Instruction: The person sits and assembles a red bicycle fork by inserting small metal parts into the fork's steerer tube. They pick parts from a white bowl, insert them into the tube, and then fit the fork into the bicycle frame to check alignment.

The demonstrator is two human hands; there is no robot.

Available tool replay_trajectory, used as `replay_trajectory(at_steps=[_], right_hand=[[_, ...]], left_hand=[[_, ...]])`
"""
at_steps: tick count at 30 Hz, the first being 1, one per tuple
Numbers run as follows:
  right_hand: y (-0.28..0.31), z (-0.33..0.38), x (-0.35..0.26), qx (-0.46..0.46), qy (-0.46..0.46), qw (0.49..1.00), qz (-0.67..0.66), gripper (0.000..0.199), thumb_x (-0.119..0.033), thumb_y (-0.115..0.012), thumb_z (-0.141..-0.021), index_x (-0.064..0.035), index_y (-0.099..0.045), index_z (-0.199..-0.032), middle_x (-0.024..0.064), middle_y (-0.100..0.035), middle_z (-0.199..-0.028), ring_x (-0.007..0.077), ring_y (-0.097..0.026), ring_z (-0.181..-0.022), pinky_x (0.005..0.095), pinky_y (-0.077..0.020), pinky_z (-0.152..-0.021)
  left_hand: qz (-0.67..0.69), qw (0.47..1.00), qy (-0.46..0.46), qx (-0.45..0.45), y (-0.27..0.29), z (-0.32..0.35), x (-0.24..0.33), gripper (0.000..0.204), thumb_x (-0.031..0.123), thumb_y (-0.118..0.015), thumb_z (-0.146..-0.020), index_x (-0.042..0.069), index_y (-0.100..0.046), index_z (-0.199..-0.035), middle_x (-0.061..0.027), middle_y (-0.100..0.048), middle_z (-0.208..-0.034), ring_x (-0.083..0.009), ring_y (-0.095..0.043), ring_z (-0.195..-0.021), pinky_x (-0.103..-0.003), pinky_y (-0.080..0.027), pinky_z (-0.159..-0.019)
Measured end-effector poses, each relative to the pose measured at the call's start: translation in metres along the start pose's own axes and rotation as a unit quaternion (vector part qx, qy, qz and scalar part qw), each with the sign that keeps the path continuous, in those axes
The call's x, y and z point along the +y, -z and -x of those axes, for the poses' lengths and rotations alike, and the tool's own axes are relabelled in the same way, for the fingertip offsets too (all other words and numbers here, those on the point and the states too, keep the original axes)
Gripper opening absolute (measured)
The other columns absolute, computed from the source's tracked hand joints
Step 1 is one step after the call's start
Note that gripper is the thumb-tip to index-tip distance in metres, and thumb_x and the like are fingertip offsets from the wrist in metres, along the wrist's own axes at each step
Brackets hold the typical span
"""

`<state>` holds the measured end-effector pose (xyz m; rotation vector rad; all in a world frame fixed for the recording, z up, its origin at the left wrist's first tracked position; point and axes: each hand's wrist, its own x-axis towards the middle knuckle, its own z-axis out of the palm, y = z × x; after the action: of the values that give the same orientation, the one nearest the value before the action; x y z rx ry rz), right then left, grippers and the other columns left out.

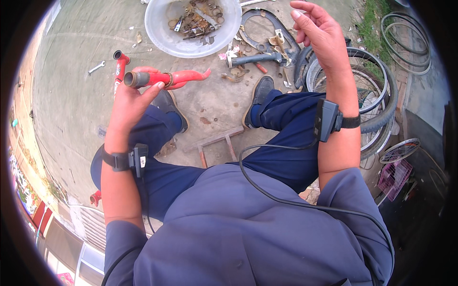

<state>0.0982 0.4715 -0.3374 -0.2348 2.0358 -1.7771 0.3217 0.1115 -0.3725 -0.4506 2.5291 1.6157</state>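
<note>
Red tube (184, 77) sits in left hand (130, 102); right hand (320, 33) is raised, loosely curled.

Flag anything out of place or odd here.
Loose metal parts lie scattered on the ground near the basin, outside the heap of rusty-looking bits inside it. A wrench lies off by itself to the left.

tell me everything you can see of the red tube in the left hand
The red tube, apparently painted metal, lies crosswise in the left hand, thumb against its near side. Its wider end, dull and dark, points left; a brownish ring circles its middle; the right end tapers. Whether it joins the red tubing by the hand is unclear.
</note>
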Motion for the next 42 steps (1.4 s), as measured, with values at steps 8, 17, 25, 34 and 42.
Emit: replay_trajectory(at_steps=[8,17,25,34,42], right_hand=[[-0.002,-0.003,0.004,-0.012,0.0,1.0,0.011,0.024,-0.011,-0.066,-0.102,-0.0031,-0.063,-0.124,-0.0034,-0.062,-0.083,0.0022,-0.055,-0.058,0.0178,-0.0455,-0.053],[-0.031,0.001,0.01,-0.079,0.006,0.985,0.151,0.039,-0.026,-0.077,-0.096,-0.0064,-0.067,-0.128,-0.0036,-0.062,-0.079,0.0035,-0.055,-0.064,0.0215,-0.0433,-0.057],[-0.119,0.019,0.041,-0.254,0.059,0.919,0.297,0.059,-0.032,-0.084,-0.085,-0.0131,-0.063,-0.137,0.0087,-0.07,-0.106,0.02,-0.069,-0.082,0.0357,-0.0575,-0.077],[-0.222,0.027,0.086,-0.276,0.124,0.899,0.316,0.07,-0.039,-0.084,-0.081,-0.022,-0.056,-0.144,0.0098,-0.063,-0.127,0.03,-0.068,-0.108,0.0425,-0.0559,-0.092],[-0.241,0.029,0.101,-0.248,0.144,0.942,0.175,0.068,-0.039,-0.084,-0.083,-0.0143,-0.057,-0.14,0.0142,-0.068,-0.121,0.0367,-0.067,-0.108,0.0441,-0.0554,-0.09]], left_hand=[[-0.012,1.0,0.002,0.001,0.002,0.002,0.001,0.03,0.006,-0.079,-0.088,0.002,-0.069,-0.116,-0.0074,-0.075,-0.106,-0.0153,-0.069,-0.102,-0.034,-0.053,-0.095],[-0.025,1.0,-0.007,-0.01,0.003,0.005,0.005,0.028,0.007,-0.081,-0.088,0.004,-0.069,-0.113,-0.0053,-0.074,-0.104,-0.0142,-0.069,-0.097,-0.032,-0.054,-0.087],[-0.052,0.996,-0.066,-0.035,-0.003,0.007,0.007,0.029,0.011,-0.083,-0.084,0.01,-0.071,-0.111,-0.0054,-0.071,-0.102,-0.0209,-0.069,-0.092,-0.035,-0.055,-0.081],[-0.037,0.991,-0.124,-0.034,0.004,0.011,0.002,0.03,0.01,-0.083,-0.082,0.01,-0.07,-0.109,-0.0083,-0.069,-0.099,-0.0269,-0.068,-0.09,-0.037,-0.054,-0.08],[-0.053,0.988,-0.111,-0.091,0.03,0.0,-0.006,0.034,0.01,-0.085,-0.08,0.011,-0.07,-0.11,-0.0086,-0.071,-0.105,-0.0287,-0.068,-0.1,-0.037,-0.054,-0.087]])
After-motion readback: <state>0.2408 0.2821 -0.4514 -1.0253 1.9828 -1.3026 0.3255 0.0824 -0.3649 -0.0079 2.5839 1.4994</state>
